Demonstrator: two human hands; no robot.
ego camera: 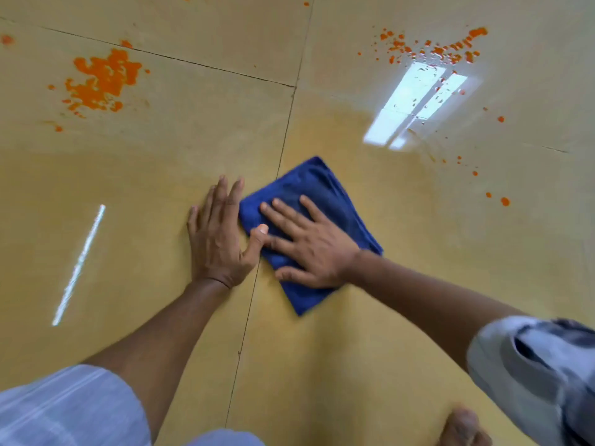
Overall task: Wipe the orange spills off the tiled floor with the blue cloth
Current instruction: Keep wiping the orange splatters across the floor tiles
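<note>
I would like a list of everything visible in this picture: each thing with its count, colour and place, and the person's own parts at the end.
cloth: one, blue, folded, flat on the floor at centre
big spill: one, orange, upper left
splatter: many small drops, orange, upper right
scattered drops: several, orange, right side
floor: beige tiles with dark joints, shiny
left hand: flat on the floor, its thumb at the cloth's edge
right hand: flat on the cloth
sleeves: two, light grey, bottom corners
bare foot: one, bottom right

glossy tile floor (354, 349), soft blue cloth (322, 194)
</note>
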